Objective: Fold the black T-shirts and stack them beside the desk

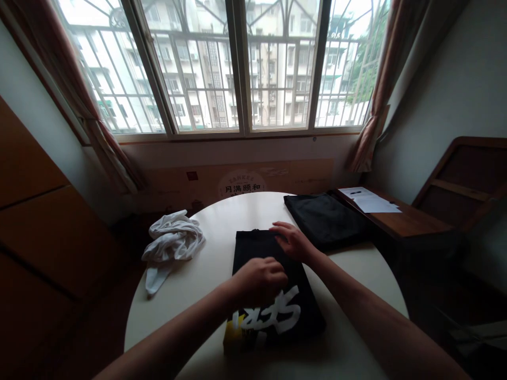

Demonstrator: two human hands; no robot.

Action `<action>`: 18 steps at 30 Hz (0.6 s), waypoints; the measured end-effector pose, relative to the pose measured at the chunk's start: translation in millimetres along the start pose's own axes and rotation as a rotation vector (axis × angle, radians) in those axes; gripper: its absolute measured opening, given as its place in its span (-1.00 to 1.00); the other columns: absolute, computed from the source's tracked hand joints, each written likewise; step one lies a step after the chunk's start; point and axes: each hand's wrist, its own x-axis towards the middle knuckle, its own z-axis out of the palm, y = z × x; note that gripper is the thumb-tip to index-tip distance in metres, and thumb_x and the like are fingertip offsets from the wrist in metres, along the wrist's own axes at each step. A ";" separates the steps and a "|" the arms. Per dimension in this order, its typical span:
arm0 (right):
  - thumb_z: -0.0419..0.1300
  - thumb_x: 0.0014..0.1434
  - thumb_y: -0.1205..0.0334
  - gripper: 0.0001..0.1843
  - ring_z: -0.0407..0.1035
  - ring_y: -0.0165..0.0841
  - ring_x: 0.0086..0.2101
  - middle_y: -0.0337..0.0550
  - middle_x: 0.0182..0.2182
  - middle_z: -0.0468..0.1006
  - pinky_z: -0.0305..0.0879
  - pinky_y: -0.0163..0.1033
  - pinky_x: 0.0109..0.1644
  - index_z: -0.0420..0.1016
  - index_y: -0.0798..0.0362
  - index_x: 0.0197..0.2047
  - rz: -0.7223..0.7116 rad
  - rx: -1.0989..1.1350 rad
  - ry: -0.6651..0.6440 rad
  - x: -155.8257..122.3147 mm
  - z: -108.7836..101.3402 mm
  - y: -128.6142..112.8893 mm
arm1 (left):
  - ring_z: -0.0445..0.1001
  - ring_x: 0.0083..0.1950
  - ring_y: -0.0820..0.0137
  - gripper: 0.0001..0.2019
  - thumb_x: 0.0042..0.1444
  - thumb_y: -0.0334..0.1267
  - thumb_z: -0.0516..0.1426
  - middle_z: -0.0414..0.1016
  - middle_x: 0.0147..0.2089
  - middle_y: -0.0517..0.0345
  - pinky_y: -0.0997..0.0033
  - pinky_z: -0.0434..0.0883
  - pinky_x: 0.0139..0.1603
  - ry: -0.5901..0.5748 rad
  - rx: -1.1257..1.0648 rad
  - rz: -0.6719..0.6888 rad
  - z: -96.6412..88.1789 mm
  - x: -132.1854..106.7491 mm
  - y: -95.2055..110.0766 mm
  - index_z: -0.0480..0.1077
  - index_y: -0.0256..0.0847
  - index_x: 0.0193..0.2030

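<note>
A folded black T-shirt [312, 311] with white brush-style lettering and a yellow patch lies on the round white table [222, 211]. Over its middle, my left hand [261, 277] is closed, fingers curled down and their tips hidden, so whatever they may hold cannot be seen. Near the shirt's far right corner, my right hand [293, 241] rests with fingers stretched out along the top edge, touching the cloth.
Crumpled white cloth [174, 237] sits at the table's left edge. Another folded black garment [325, 216] lies at the far right. Beyond it, papers [368, 199] rest on a brown wooden surface [420, 221]. A barred window spans the far wall.
</note>
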 end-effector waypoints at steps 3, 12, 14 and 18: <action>0.08 0.33 0.32 -0.59 0.26 -0.20 0.31 -0.07 0.27 0.45 0.19 -0.04 0.40 0.55 -0.03 0.18 -0.092 0.144 -0.259 -4.8 6.2 -11.8 | 0.48 0.20 0.22 -0.69 0.38 -0.21 0.06 0.55 0.17 0.01 0.27 0.43 0.19 -0.030 -0.153 0.219 21.8 -3.7 29.7 0.48 -0.16 0.16; 0.08 0.40 -0.14 -0.37 -0.23 0.01 0.47 -0.15 0.49 -0.01 -0.47 0.38 0.45 0.15 -0.30 0.47 -0.110 -0.094 -0.675 1.8 27.2 -28.1 | 0.06 0.54 0.14 -0.45 0.42 -0.14 -0.05 0.16 0.50 -0.06 0.01 -0.07 0.56 -0.160 -0.250 0.258 41.4 -12.7 46.3 0.16 -0.28 0.48; 0.02 0.40 -0.21 -0.34 -0.27 0.04 0.47 -0.10 0.50 -0.05 -0.52 0.45 0.41 0.09 -0.29 0.48 -0.089 -0.130 -0.677 10.5 31.8 -22.8 | 0.06 0.54 0.15 -0.48 0.43 -0.17 -0.09 0.15 0.50 -0.02 0.03 -0.07 0.56 -0.138 -0.207 0.313 44.6 -14.7 48.0 0.19 -0.25 0.46; -0.04 0.41 -0.25 -0.33 -0.30 0.06 0.47 -0.07 0.51 -0.10 -0.53 0.52 0.37 0.06 -0.28 0.50 -0.031 -0.181 -0.667 31.8 42.8 -6.5 | 0.05 0.54 0.22 -0.52 0.43 -0.21 -0.09 0.08 0.53 0.09 0.14 0.04 0.54 -0.098 -0.098 0.373 60.1 -20.7 51.6 0.26 -0.15 0.43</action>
